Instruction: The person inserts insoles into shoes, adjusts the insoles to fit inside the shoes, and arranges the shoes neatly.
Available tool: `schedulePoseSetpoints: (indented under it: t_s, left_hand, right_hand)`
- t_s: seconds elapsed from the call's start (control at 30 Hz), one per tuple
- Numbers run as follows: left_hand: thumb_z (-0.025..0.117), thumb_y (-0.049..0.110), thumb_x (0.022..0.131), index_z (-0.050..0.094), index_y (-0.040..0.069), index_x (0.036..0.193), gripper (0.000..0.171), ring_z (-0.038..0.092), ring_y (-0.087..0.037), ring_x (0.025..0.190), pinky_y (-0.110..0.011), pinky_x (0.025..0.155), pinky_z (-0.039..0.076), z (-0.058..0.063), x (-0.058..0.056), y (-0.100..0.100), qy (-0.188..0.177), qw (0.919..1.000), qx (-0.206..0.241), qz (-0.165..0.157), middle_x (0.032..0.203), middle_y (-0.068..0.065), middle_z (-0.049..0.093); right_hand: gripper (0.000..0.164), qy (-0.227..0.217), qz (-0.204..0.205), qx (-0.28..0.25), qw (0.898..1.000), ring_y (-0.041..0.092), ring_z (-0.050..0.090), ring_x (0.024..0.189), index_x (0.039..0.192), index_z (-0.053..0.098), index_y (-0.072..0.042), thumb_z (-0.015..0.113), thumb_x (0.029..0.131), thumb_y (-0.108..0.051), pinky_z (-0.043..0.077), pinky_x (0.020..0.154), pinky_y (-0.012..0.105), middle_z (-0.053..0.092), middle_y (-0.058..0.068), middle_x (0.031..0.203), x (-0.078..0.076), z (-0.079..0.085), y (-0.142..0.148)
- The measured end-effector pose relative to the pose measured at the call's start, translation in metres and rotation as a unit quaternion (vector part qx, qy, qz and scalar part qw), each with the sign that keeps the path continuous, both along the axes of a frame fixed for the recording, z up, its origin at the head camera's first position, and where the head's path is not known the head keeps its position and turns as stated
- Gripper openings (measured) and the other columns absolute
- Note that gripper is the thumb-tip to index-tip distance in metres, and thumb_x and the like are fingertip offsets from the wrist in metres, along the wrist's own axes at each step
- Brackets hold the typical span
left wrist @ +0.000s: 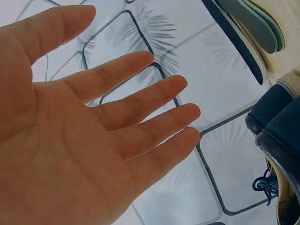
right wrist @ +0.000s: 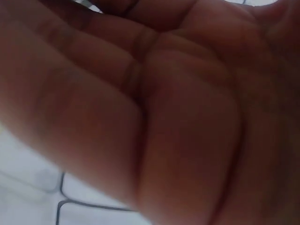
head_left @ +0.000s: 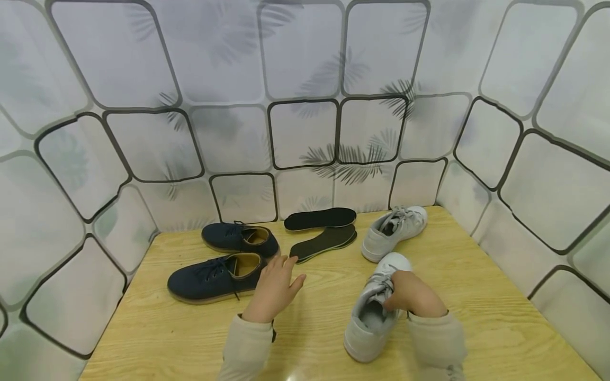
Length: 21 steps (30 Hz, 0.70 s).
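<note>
My right hand [head_left: 416, 296] grips the near white lace-up sneaker [head_left: 364, 338] by its right side, with the thumb at the opening beside the tongue. The sneaker's toe points away from me. In the right wrist view the curled fingers [right wrist: 89, 108] fill the picture and hide the shoe. My left hand [head_left: 275, 283] is spread and holds nothing, palm and straight fingers showing in the left wrist view. It hovers by the heel of the nearer navy lace-up shoe [head_left: 202, 280], close to the lower dark insoles [head_left: 324, 242].
Behind the nearer navy shoe lies its mate [head_left: 221, 236]. A black insole [head_left: 321, 218] lies at the back of the wooden table [head_left: 324, 307]. The other white sneaker [head_left: 407, 230] stands at the back right. Patterned cloth walls [head_left: 305, 135] enclose the table's back and sides.
</note>
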<state>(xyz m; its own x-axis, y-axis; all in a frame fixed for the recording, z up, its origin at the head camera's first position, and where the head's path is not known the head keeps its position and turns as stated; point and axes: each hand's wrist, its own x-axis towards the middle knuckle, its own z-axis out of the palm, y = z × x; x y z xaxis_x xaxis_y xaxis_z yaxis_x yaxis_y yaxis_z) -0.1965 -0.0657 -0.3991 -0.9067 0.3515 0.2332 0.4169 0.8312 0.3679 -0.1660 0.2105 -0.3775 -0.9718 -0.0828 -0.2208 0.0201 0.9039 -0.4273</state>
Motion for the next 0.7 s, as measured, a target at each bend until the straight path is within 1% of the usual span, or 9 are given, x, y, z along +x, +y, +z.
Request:
schedulePoseSetpoints:
  t_s: [0.13,0.27,0.4,0.5,0.6,0.7]
  left_hand:
    - [0.053,0.033,0.087,0.048,0.003,0.124,0.047,0.039,-0.037,0.116,-0.051,0.092,0.032,0.000,0.001,0.000,-0.002,1.0000,-0.001,-0.002,0.121,-0.019,0.047]
    - [0.054,0.033,0.087,0.049,0.003,0.123,0.046,0.041,-0.037,0.115,-0.051,0.092,0.032,0.000,0.001,0.000,0.007,1.0000,0.000,-0.005,0.119,-0.018,0.049]
    - [0.054,0.033,0.087,0.050,0.003,0.121,0.046,0.043,-0.036,0.113,-0.050,0.091,0.033,0.000,0.001,0.002,0.017,0.9998,0.001,-0.008,0.117,-0.018,0.050]
    - [0.055,0.032,0.087,0.050,0.003,0.121,0.045,0.043,-0.035,0.112,-0.051,0.091,0.033,-0.001,0.002,0.004,0.016,0.9998,-0.002,-0.015,0.117,-0.019,0.050]
    - [0.054,0.032,0.087,0.049,0.002,0.122,0.046,0.045,-0.034,0.111,-0.051,0.090,0.034,-0.002,0.002,0.007,0.003,0.9994,-0.008,-0.033,0.117,-0.019,0.050]
    - [0.054,0.033,0.087,0.048,0.003,0.123,0.047,0.049,-0.033,0.106,-0.049,0.088,0.037,-0.004,0.003,0.012,-0.025,0.9975,-0.025,-0.061,0.117,-0.018,0.052]
  right_hand:
    - [0.033,0.002,0.017,0.011,1.000,0.020,0.046,0.067,0.078,0.051,0.001,0.075,0.059,-0.009,0.042,0.061,0.035,0.049,0.007,0.075,0.004,0.002,-0.020]
    - [0.032,0.017,0.045,0.025,0.999,0.019,0.044,0.065,0.074,0.050,-0.001,0.076,0.056,-0.009,0.040,0.059,0.034,0.047,0.005,0.071,0.007,0.002,-0.039]
    - [0.030,0.032,0.076,0.013,0.997,0.018,0.044,0.061,0.069,0.050,-0.004,0.076,0.054,-0.006,0.040,0.055,0.032,0.047,0.003,0.067,0.008,0.000,-0.052]
    - [0.029,0.039,0.092,-0.005,0.995,0.017,0.044,0.060,0.068,0.050,-0.005,0.075,0.054,-0.004,0.039,0.054,0.032,0.047,0.002,0.065,0.007,-0.002,-0.056]
    - [0.027,0.051,0.098,-0.021,0.994,0.016,0.043,0.059,0.067,0.050,-0.006,0.073,0.054,-0.001,0.038,0.052,0.031,0.047,0.001,0.064,0.003,-0.005,-0.057]
    - [0.027,0.060,0.094,-0.035,0.993,0.015,0.040,0.056,0.063,0.047,-0.005,0.072,0.052,0.000,0.035,0.048,0.029,0.044,0.001,0.061,-0.002,-0.008,-0.055]
